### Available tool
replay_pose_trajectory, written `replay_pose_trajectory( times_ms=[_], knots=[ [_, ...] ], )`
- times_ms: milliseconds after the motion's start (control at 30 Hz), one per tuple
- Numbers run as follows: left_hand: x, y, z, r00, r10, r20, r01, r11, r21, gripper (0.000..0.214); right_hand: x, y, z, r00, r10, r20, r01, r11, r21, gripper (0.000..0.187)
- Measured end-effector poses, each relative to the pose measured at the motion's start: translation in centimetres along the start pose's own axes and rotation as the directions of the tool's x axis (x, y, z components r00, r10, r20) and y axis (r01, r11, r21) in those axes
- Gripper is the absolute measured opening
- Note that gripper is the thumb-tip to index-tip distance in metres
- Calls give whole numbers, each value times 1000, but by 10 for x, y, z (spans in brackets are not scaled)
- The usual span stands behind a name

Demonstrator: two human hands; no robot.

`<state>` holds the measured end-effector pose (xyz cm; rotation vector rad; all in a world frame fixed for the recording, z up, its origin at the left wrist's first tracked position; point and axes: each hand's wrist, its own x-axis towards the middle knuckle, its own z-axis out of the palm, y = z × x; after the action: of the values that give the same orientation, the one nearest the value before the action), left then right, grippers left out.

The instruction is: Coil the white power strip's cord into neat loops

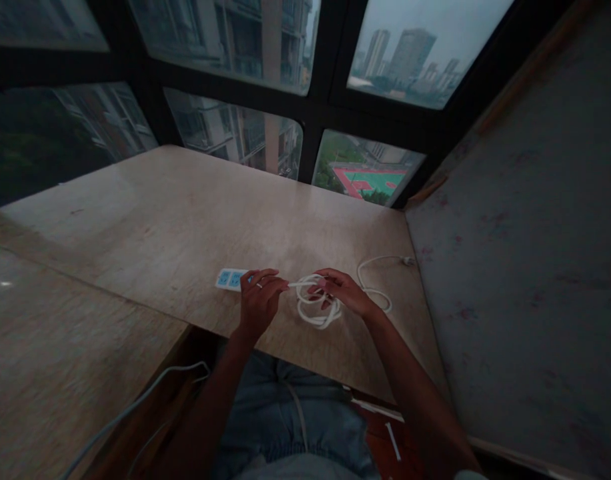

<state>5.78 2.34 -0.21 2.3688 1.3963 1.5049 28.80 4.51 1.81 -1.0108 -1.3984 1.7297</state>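
At a pale counter [185,200] beside dark-framed windows [310,110], we saw a white cord [321,324] gathered in loose loops between 2 bare hands. The left hand [259,303], a pale ring [259,285] on 1 finger, reached over the right end of a white power strip [229,279] — 2 blue socket panels in plain view — with thumb and fingertips pinched on the cord. The right hand [348,293] was closed on the upper part of the loops, resting over the counter. We traced the cord's far end in a bend to the right of that hand, reaching a plug [408,261] just beside the wall [510,267]. We also noted another pale cable [183,367] at lower left and, beyond the glass, a green-and-red sports court [380,181].
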Motion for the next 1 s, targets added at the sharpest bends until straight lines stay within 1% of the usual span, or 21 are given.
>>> replay_pose_trajectory(
  times_ms=[100,200,300,400,500,533,600,733,767,800,833,933,1000],
  knots=[
    [-4,-1,4,999,-4,50,3,1000,17,20,2,4,-5,996,81,-37,-81,997,-4,42],
    [-9,-4,8,994,7,109,-11,1000,28,18,4,9,-8,987,153,-49,-153,988,-10,43],
    [-14,-8,11,989,17,145,-24,999,46,19,4,13,-8,984,171,-48,-173,984,-38,44],
    [-16,-12,13,989,20,145,-30,997,64,19,1,15,-9,992,111,-56,-117,987,-114,43],
    [-18,-15,14,986,11,164,-24,996,80,18,-6,15,-11,991,-58,-119,19,952,-307,39],
    [-19,-16,14,985,2,175,-18,996,88,18,-9,14,-12,980,-124,-154,58,925,-376,36],
    [-20,-17,15,980,-22,200,1,995,104,17,-18,13,-14,942,-241,-233,104,871,-480,31],
    [-26,-22,15,964,-71,257,38,991,131,19,-38,13,-14,851,-370,-373,106,816,-568,25],
    [-28,-24,16,959,-78,271,42,990,136,19,-42,15,-13,836,-384,-392,99,808,-580,24],
    [-30,-25,16,956,-82,283,43,989,140,18,-46,17,-12,830,-384,-404,89,807,-584,23],
    [-31,-26,17,953,-83,291,42,989,144,18,-49,21,-10,834,-369,-410,76,813,-577,23],
    [-34,-27,18,949,-84,303,36,986,161,16,-54,37,-6,874,-269,-404,41,870,-492,25],
    [-33,-25,18,948,-87,306,33,984,176,16,-55,50,-2,892,-215,-398,32,907,-419,28]
  ],
)
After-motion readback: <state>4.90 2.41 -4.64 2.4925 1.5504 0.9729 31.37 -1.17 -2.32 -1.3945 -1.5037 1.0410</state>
